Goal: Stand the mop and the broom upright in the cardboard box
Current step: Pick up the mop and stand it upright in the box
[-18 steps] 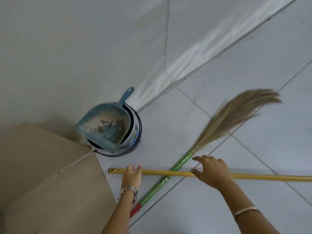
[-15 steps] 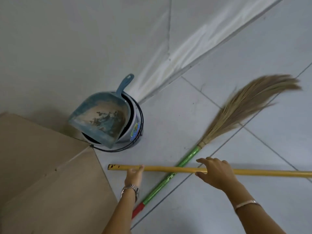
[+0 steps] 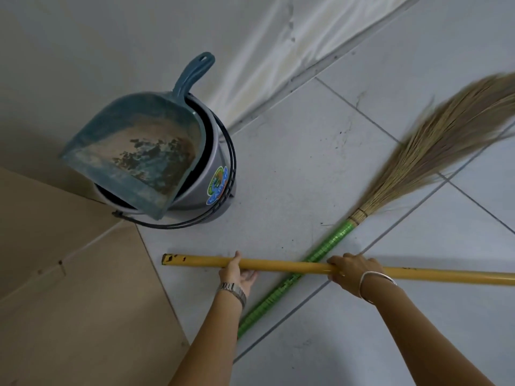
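Since the earlier frames the right hand has closed down over the yellow mop handle, where before it was spread just above it, and the left hand has slid under the pole from below. The right fingers now wrap over the top of the handle. The left hand cups it from beneath with the thumb on top; whether that grip is fully closed cannot be told.

The handle runs level across the view, its chipped end stopping just beside the edge of the cardboard box, and its far end leaves the picture at the right; the mop head is out of sight. The broom lies flat on the tiled floor, its green stick crossing under the yellow pole between the two hands and its straw head fanned toward the upper right.

A grey bucket holding a blue dustpan stands just beside the box's far corner, near the wall. The floor between bucket, broom and wall is bare tile.
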`<state>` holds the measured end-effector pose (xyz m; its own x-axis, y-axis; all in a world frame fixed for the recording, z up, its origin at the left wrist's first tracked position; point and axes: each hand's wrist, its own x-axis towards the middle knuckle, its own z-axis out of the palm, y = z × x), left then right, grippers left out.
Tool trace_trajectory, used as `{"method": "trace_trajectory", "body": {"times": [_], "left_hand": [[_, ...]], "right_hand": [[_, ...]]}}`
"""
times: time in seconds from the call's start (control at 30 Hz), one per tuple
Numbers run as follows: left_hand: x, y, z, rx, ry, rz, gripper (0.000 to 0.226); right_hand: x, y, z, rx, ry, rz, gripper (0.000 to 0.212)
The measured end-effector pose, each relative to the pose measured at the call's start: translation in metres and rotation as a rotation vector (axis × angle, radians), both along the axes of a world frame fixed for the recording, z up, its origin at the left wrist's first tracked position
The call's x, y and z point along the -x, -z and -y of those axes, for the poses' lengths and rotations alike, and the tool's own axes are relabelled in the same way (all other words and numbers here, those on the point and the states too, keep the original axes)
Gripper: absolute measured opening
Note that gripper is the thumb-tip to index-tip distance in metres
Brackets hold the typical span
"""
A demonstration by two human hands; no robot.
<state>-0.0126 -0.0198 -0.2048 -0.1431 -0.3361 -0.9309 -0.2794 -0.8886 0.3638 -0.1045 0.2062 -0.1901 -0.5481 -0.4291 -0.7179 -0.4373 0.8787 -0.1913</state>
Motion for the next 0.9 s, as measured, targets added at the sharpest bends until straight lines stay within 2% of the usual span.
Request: {"method": "trace_trajectory", "body": {"times": [0.17, 0.33, 0.43, 0.6, 0.77, 0.9], "left_hand": [[-0.014, -0.042, -0.008, -0.008, -0.119, -0.008, 0.036], [-0.037, -0.152, -0.03, 0.083, -0.189, -0.121, 0.047], [-0.027, -0.243, -0.031, 0.208, -0.209, -0.211, 0.052], [0.033, -0.401, -0.018, 0.433, -0.122, -0.44, 0.04], [0.094, -0.601, -0.003, 0.691, -0.077, -0.535, 0.041], [0.099, -0.753, -0.001, 0.834, -0.057, -0.644, 0.041]], "right_hand": [[-0.004, -0.039, -0.004, 0.009, 0.043, 0.072, 0.03], [0.002, -0.13, -0.008, 0.01, 0.089, 0.186, 0.026], [0.02, -0.223, -0.012, 0.055, 0.145, 0.2, 0.028], [0.068, -0.379, -0.008, 0.217, 0.165, 0.158, 0.025], [0.101, -0.549, 0.006, 0.461, 0.268, 0.037, 0.026], [0.098, -0.675, 0.011, 0.639, 0.339, 0.052, 0.031]]}}
